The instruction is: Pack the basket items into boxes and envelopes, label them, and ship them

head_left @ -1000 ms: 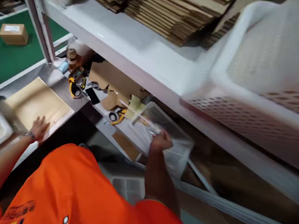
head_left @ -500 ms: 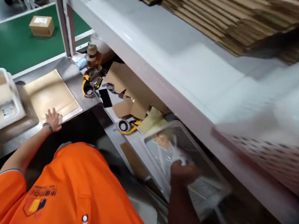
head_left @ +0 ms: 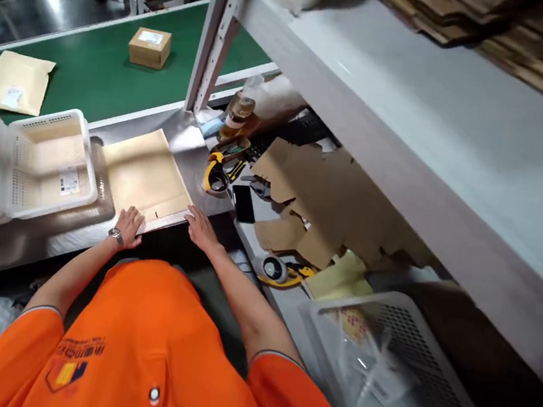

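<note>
A yellow padded envelope (head_left: pixel 148 166) lies flat on the metal bench, its near edge towards me with a shiny strip along it. My left hand (head_left: pixel 127 227), with a bracelet or watch at the wrist, rests on the near left part of that edge, fingers laid over it. At the near right corner, my right hand (head_left: pixel 200 228) has its fingertips closed on the envelope's edge. Just left of the envelope stands a white plastic basket (head_left: pixel 20 212), holding a yellow envelope with a printed label (head_left: pixel 70 182).
A green conveyor (head_left: pixel 91 80) behind carries a small carton (head_left: pixel 149 48) and a labelled mailer (head_left: pixel 18 84). Tape dispensers (head_left: pixel 275 269), a phone (head_left: pixel 244 204) and torn cardboard (head_left: pixel 333 199) lie to the right. A shelf (head_left: pixel 365 109) overhangs; a larger white basket (head_left: pixel 403 303) sits lower right.
My right hand has left the large basket on the right, released the clear plastic it was at, and come to the envelope's near right corner. My left hand stays on the envelope; the view has turned left.
</note>
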Demonstrator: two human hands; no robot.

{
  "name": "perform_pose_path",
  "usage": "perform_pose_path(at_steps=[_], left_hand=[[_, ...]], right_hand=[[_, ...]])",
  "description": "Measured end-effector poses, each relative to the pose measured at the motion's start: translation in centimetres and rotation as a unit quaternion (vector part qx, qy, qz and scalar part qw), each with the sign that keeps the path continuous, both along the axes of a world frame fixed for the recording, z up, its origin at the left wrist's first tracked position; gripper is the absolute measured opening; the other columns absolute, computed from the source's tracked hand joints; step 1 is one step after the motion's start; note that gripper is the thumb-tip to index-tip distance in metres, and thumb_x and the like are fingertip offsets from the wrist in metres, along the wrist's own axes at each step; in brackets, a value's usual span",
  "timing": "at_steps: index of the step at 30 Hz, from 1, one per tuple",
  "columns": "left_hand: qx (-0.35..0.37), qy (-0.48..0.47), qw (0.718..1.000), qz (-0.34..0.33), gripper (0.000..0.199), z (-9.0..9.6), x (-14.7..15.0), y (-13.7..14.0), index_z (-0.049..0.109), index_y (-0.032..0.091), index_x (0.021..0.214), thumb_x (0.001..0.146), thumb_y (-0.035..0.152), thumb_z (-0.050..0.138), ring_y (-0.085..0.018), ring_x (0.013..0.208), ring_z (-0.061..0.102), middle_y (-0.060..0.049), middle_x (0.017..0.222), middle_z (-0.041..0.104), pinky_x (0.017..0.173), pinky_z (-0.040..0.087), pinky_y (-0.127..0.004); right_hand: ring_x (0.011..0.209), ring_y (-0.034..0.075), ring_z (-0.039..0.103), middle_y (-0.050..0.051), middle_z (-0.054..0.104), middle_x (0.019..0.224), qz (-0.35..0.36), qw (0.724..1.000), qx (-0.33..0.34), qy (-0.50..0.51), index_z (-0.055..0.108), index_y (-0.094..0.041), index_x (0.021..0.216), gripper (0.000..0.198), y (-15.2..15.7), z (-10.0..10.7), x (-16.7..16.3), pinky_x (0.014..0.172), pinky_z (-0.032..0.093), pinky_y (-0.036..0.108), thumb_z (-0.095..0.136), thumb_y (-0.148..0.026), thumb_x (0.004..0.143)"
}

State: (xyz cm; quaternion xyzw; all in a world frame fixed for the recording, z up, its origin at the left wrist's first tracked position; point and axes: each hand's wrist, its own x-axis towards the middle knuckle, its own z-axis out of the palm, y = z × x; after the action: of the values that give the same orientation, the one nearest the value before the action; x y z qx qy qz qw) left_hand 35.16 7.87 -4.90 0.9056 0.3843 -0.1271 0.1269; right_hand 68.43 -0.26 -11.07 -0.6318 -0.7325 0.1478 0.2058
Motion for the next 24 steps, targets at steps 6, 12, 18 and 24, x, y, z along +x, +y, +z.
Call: perform_pose_path(at_steps=[6, 12, 18, 24], left_hand=[[-0.018, -0.03, 0.999, -0.009, 0.066, 0.0, 1.5, 0.7, 0.068, 0.013, 0.149, 0.093, 0.046, 0.071, -0.054, 0.158, 0.037, -0.026, 0.161, 0.058, 0.127, 0.032, -0.071], [-0.032, -0.04, 0.999, -0.016, 0.072, -0.2, 1.9, 0.8, 0.067, 0.009, 0.15, 0.091, 0.049, 0.076, -0.059, 0.156, 0.037, -0.029, 0.158, 0.058, 0.127, 0.029, -0.077], [-0.039, -0.031, 0.999, 0.012, 0.072, -0.4, 2.4, -0.6, 0.066, 0.007, 0.151, 0.092, 0.046, 0.075, -0.06, 0.157, 0.035, -0.031, 0.161, 0.055, 0.129, 0.025, -0.075], [-0.044, -0.026, 0.998, 0.044, 0.066, -0.1, 2.8, -1.3, 0.067, 0.007, 0.151, 0.093, 0.039, 0.071, -0.056, 0.158, 0.036, -0.029, 0.159, 0.058, 0.131, 0.027, -0.072]], right_hand=[[0.161, 0.035, 0.048, 0.023, 0.06, 0.163, 0.089, 0.994, -0.027, -0.048, 0.073, -0.015, 0.114, 0.03, 2.2, -0.1, 1.1, 0.136, 0.038, 0.066, 0.057, -0.007, 0.09], [0.158, 0.035, 0.052, 0.021, 0.063, 0.16, 0.095, 0.991, -0.089, -0.019, 0.074, -0.019, 0.104, 0.01, 2.5, 1.4, 1.2, 0.137, 0.038, 0.064, 0.067, -0.017, 0.098], [0.151, 0.035, 0.058, 0.021, 0.068, 0.152, 0.13, 0.986, -0.104, 0.005, 0.075, -0.02, 0.106, 0.008, 3.5, 2.0, 1.4, 0.134, 0.041, 0.063, 0.071, -0.022, 0.099], [0.146, 0.035, 0.06, 0.02, 0.072, 0.147, 0.178, 0.981, -0.082, 0.002, 0.078, -0.018, 0.101, 0.019, 4.2, 1.7, 1.2, 0.135, 0.04, 0.063, 0.06, -0.022, 0.105]])
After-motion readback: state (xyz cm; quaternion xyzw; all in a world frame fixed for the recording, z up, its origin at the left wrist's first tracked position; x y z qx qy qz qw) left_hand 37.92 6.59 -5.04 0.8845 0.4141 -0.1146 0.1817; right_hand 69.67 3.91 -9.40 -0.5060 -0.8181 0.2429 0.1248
